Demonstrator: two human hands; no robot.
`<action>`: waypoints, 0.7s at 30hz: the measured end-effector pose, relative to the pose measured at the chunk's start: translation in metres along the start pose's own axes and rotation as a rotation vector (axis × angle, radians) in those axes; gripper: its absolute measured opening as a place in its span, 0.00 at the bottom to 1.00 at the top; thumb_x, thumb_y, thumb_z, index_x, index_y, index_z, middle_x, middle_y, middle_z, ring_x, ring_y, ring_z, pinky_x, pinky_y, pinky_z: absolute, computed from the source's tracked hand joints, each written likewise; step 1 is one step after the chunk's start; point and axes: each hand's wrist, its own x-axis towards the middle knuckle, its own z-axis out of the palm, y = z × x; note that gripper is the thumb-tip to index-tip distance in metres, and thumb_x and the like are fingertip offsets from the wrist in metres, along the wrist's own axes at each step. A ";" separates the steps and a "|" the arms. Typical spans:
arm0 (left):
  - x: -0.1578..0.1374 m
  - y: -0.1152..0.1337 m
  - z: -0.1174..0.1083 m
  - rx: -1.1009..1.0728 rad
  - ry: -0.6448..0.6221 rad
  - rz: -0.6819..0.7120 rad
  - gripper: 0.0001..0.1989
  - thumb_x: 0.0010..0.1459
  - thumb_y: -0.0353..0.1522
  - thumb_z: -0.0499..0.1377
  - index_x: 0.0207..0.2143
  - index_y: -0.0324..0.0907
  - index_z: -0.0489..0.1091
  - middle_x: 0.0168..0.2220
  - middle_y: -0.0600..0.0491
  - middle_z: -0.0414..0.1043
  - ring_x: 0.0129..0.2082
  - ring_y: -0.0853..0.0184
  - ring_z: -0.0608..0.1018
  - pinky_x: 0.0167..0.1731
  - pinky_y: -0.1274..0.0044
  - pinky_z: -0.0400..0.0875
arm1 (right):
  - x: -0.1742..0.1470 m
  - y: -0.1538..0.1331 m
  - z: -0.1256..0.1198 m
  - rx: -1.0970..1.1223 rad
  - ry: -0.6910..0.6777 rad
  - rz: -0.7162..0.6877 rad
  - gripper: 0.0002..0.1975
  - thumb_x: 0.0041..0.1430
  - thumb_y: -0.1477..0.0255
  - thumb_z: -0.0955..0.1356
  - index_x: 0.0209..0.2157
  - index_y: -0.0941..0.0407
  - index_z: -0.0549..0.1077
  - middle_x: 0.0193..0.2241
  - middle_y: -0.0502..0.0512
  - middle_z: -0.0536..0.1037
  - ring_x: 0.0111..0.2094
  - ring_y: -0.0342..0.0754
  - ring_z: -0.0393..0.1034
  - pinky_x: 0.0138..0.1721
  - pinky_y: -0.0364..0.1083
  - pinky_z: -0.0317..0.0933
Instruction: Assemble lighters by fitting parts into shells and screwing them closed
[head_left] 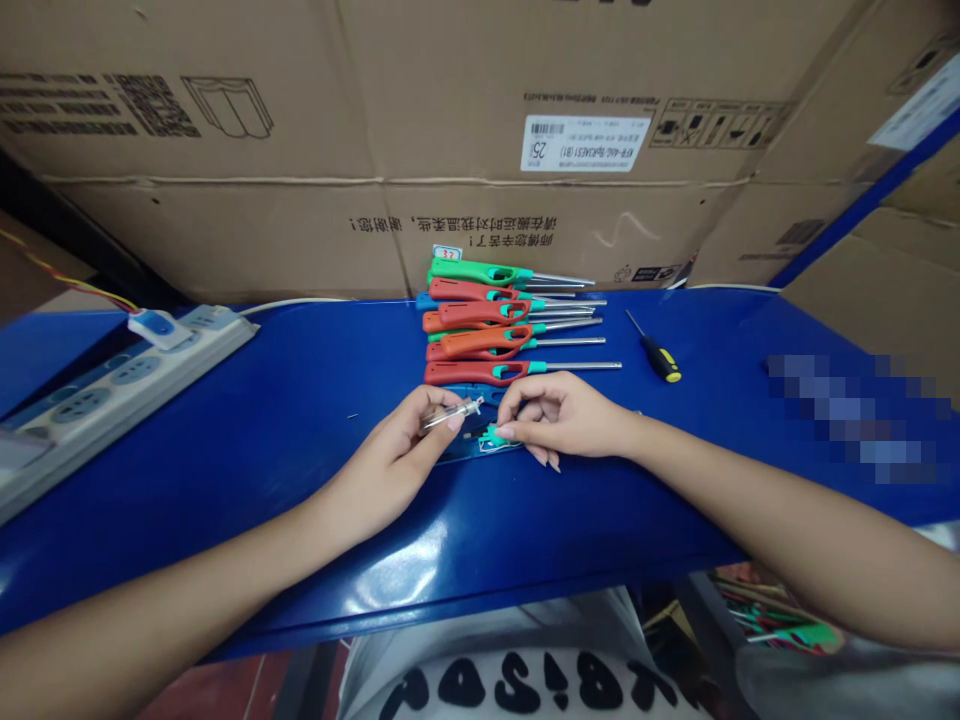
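Observation:
My left hand [409, 440] is closed around a small clear fuel tank [446, 414] with a white fitting at its tip. Close beside it, my right hand [562, 415] pinches a teal plastic piece [492, 437] with thin pale wire near it. Between and behind my hands a blue lighter casing [491, 394] lies on the table, partly hidden by my fingers. Just beyond lie several long-necked lighters [472, 373] in red, orange and green, stacked in a row with their metal tubes pointing right.
A black and yellow screwdriver [660, 358] lies right of the lighters on the blue table [315, 360]. At the left is a power strip [112, 390] with a plug in it. Cardboard [300, 230] stands along the back. A blurred patch covers something at right.

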 end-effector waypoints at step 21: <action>0.005 0.007 0.001 -0.067 -0.009 -0.034 0.15 0.59 0.40 0.64 0.43 0.39 0.76 0.37 0.51 0.78 0.29 0.69 0.73 0.29 0.78 0.69 | 0.001 0.003 -0.008 -0.033 0.057 -0.135 0.14 0.59 0.64 0.74 0.36 0.62 0.79 0.25 0.47 0.72 0.13 0.35 0.65 0.09 0.36 0.58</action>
